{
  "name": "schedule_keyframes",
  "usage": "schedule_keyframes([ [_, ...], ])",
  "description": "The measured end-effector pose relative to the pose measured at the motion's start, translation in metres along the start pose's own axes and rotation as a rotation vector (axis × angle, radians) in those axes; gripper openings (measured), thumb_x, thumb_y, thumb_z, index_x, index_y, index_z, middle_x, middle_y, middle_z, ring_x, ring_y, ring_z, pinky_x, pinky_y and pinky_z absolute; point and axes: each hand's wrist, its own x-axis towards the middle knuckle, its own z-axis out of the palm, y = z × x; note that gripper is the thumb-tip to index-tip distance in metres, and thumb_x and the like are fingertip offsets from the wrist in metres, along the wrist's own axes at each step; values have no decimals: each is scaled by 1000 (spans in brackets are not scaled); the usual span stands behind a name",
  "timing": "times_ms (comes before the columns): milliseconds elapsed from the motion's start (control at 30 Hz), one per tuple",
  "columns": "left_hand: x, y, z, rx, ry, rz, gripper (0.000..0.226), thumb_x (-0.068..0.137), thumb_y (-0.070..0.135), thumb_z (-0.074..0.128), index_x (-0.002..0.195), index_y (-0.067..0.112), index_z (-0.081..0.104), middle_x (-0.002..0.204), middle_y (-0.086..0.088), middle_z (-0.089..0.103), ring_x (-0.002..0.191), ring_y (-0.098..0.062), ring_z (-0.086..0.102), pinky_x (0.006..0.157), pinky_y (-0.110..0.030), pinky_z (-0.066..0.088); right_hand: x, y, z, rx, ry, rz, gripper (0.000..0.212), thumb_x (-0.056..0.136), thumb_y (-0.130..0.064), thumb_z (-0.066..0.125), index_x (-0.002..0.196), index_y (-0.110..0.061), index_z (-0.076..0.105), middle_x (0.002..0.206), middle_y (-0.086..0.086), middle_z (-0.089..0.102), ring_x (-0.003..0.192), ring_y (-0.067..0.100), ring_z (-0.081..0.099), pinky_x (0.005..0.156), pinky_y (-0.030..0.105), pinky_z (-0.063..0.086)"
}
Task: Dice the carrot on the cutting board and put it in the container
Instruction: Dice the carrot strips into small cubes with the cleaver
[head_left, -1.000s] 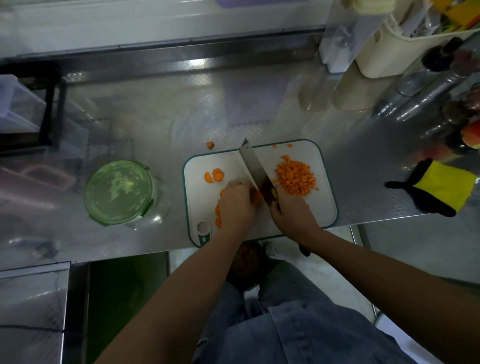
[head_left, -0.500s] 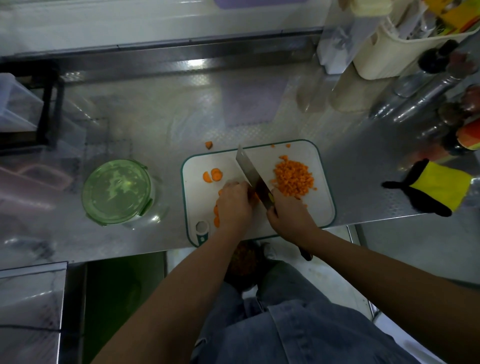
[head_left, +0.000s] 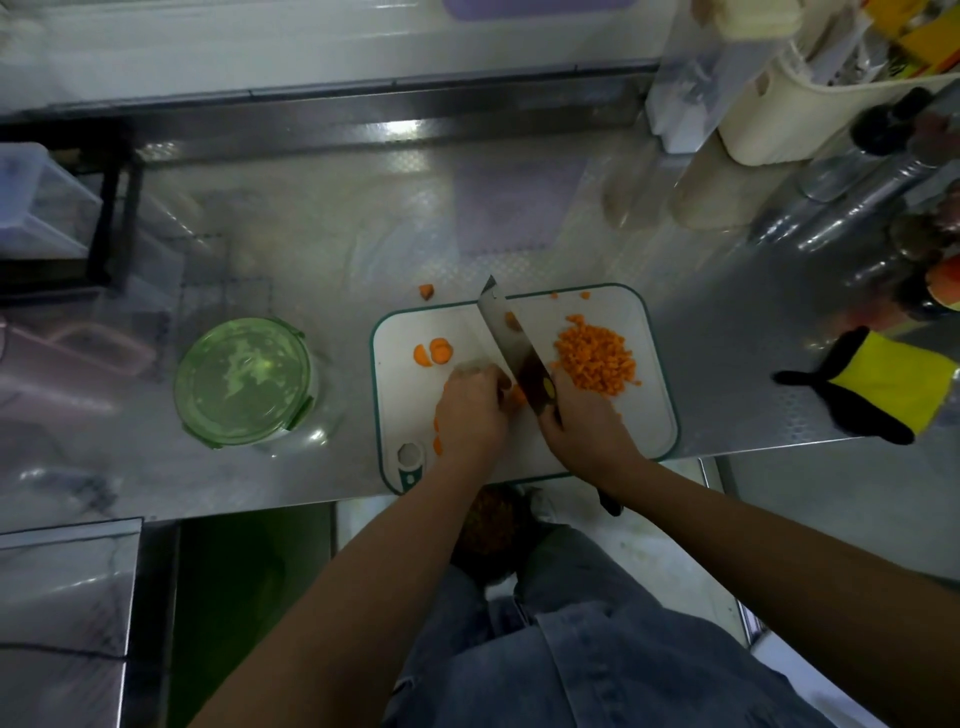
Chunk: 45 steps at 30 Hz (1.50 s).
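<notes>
Stainless worktop (head_left: 311, 249) fills the view under dim light, with a cream caddy (head_left: 779, 119) and blurred bottles crowding its far right corner. At the middle of the near edge I see the white cutting board (head_left: 652, 415) with its green rim.

My right grip (head_left: 587, 421) is wrapped tight around the handle of the knife (head_left: 511, 338). The wide blade runs diagonally away from me toward the far edge of the board, and one orange bit is stuck to its flat side. My left grip (head_left: 472, 410) sits just left of the blade, fingers curled down and clamped on a carrot piece (head_left: 517, 395) that shows between knuckles and steel.

On the right of the blade the diced carrot (head_left: 595, 358) lies in a loose heap on the board, with a few cubes scattered toward the board's far edge. A few carrot slices (head_left: 434, 353) overlap on the left part of the board, and more orange shows beside my left wrist. A stray carrot chunk (head_left: 426, 292) lies on the worktop just past the board's far edge.

The container (head_left: 244, 382), round clear glass with its green clip lid on, stands left of the board, apart from it. A yellow and black glove (head_left: 883, 387) lies at the near right edge of the worktop.
</notes>
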Motion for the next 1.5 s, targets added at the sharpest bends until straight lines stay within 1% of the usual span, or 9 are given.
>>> schedule_keyframes([
  [133, -4, 0, -4, 43, -4, 3, 12, 88, 24, 61, 97, 16, 65, 101, -5, 58, 95, -22, 54, 73, -34, 45, -3, 0, -2, -15, -7, -16, 18, 90, -13, 48, 107, -5, 48, 68, 7, 53, 56, 25, 52, 50, 36, 39],
  [267, -5, 2, -5, 46, 2, 7, 12, 88, 24, 61, 96, 17, 67, 98, -5, 58, 94, -23, 55, 71, -33, 43, -4, -2, -2, -31, -8, 3, 22, 90, -13, 50, 110, -4, 49, 72, 11, 57, 57, 23, 50, 50, 31, 35],
  [400, -6, 3, -4, 44, 9, 12, 10, 88, 24, 61, 93, 19, 67, 95, -4, 58, 91, -22, 55, 67, -31, 40, -3, -5, -1, -19, -20, 17, 13, 90, -12, 49, 101, -5, 48, 67, 5, 50, 56, 21, 47, 50, 31, 30],
  [600, -5, 3, -5, 40, 20, 25, 11, 87, 26, 62, 90, 19, 70, 92, -5, 59, 90, -23, 55, 67, -33, 42, -2, -6, 3, -10, -32, 27, 12, 90, -13, 49, 100, -7, 45, 67, 2, 46, 57, 20, 46, 51, 31, 32],
  [800, -4, 3, -6, 64, 16, 34, 14, 87, 28, 62, 92, 17, 70, 93, -5, 59, 91, -22, 54, 68, -32, 41, -5, -5, 0, 12, 8, 13, 12, 91, -12, 48, 101, -6, 48, 65, 6, 50, 55, 22, 51, 51, 39, 41],
  [1033, -4, 4, -7, 81, 11, 5, 12, 87, 25, 61, 92, 19, 71, 94, -4, 58, 91, -22, 55, 66, -29, 38, -5, -7, 0, -7, -30, 19, 14, 91, -13, 47, 104, -8, 46, 64, -2, 44, 50, 7, 38, 44, 24, 22],
  [1200, -4, 5, -8, 70, -2, -1, 15, 88, 27, 61, 95, 20, 73, 95, -5, 61, 95, -22, 54, 72, -33, 42, -5, -6, -1, -13, -49, 29, 12, 90, -13, 48, 101, -9, 44, 64, -2, 43, 51, 10, 37, 44, 24, 22],
  [1400, -3, 3, -4, 60, 17, -6, 15, 88, 26, 60, 92, 22, 75, 91, -2, 64, 92, -20, 55, 70, -30, 41, -5, -7, 0, 18, -65, 43, 12, 90, -13, 49, 89, -14, 37, 62, -6, 36, 56, 15, 39, 51, 30, 23],
  [1500, -2, 3, -3, 57, 20, -6, 15, 88, 28, 61, 90, 23, 75, 90, -2, 64, 90, -19, 55, 67, -29, 39, -3, -7, 1, 50, -69, 47, 12, 90, -12, 49, 88, -13, 37, 63, -6, 35, 54, 11, 36, 47, 25, 20],
])
